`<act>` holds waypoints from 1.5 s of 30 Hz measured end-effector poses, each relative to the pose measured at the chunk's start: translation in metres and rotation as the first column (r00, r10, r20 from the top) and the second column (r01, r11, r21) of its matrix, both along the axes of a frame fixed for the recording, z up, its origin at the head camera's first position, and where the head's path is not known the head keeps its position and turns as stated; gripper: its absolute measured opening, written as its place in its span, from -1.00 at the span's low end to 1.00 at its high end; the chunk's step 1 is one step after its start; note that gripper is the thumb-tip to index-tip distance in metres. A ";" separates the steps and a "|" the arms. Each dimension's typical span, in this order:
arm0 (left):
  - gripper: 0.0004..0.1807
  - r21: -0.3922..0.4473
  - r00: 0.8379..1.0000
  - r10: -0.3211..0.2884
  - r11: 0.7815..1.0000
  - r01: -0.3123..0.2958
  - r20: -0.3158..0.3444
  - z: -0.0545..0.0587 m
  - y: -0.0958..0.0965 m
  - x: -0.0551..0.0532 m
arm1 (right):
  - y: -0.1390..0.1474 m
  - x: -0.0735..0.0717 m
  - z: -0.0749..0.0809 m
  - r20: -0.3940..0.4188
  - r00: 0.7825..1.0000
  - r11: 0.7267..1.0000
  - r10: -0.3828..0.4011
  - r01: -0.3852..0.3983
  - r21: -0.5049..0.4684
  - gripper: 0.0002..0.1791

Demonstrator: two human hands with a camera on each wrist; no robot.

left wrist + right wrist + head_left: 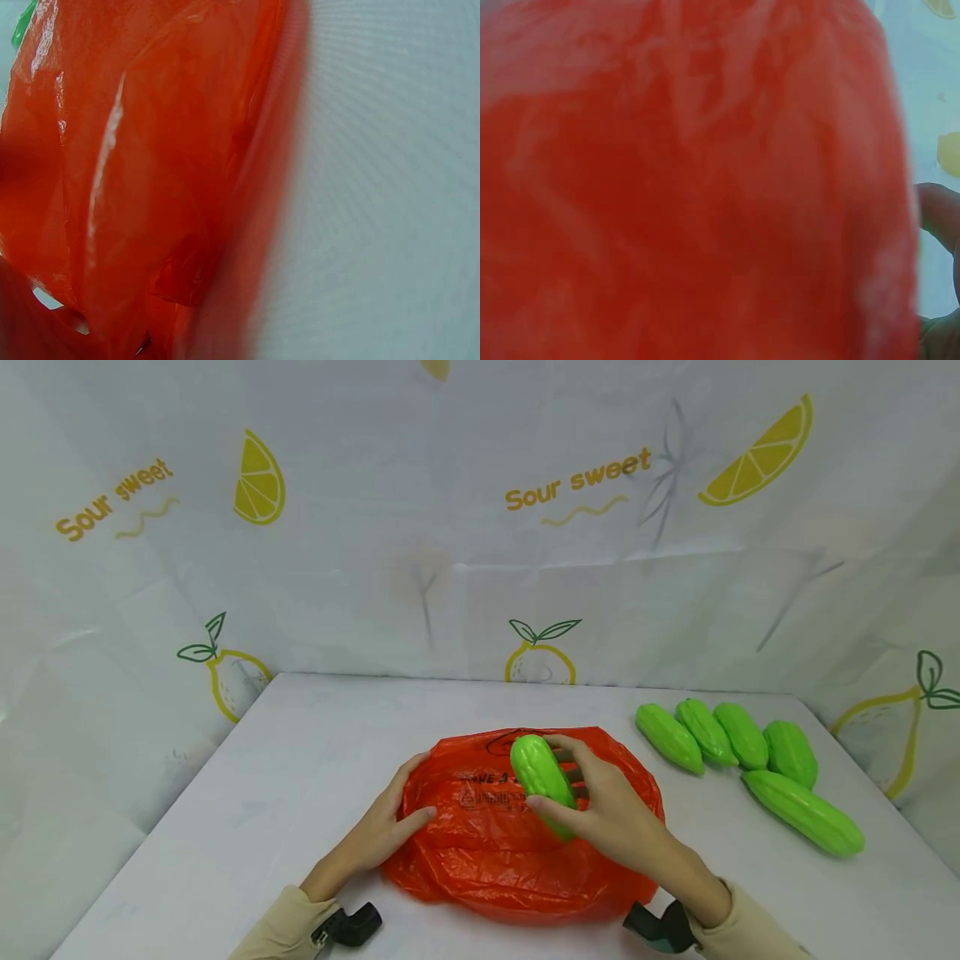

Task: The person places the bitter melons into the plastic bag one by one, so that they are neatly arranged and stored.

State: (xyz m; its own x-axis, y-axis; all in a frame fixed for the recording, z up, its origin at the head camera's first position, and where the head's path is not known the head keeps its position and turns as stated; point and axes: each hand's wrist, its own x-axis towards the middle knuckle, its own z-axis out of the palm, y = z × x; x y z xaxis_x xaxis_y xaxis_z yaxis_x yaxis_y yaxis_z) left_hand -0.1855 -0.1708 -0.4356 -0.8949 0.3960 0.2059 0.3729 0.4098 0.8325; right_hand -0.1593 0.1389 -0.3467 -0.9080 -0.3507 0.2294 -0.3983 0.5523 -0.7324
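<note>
My right hand (611,806) grips a green gourd (540,768) above the red plastic bag (487,868); my left hand (387,825), loosely spread, touches the bag at nine o'clock.

The white sheet (360,585) at the back says "Sour sweet" two times, in yellow-orange letters. One "Sour sweet" (116,499) is on the left, and the other is right of the middle. The red bag (487,864) has black writing (487,778) and small print under it, too blurry to read.
</note>
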 end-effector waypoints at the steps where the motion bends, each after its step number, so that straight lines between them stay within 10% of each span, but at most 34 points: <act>1: -0.22 0.002 1.000 -0.002 1.000 0.002 0.004 0.000 0.000 0.000 | -0.001 0.000 -0.001 0.012 1.000 1.000 0.006 -0.006 0.000 -0.25; 45: -0.23 0.002 1.000 -0.016 1.000 0.016 0.027 0.001 0.000 0.000 | -0.058 -0.008 -0.026 0.289 0.950 0.987 0.115 -0.142 0.074 -0.15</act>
State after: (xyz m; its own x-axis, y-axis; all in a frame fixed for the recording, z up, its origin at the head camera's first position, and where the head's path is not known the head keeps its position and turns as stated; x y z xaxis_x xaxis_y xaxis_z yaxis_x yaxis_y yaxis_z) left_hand -0.1855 -0.1711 -0.4344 -0.8936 0.4100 0.1826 0.3570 0.4027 0.8428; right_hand -0.1671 0.0813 -0.3730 -0.8766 -0.4762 -0.0690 -0.2546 0.5807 -0.7733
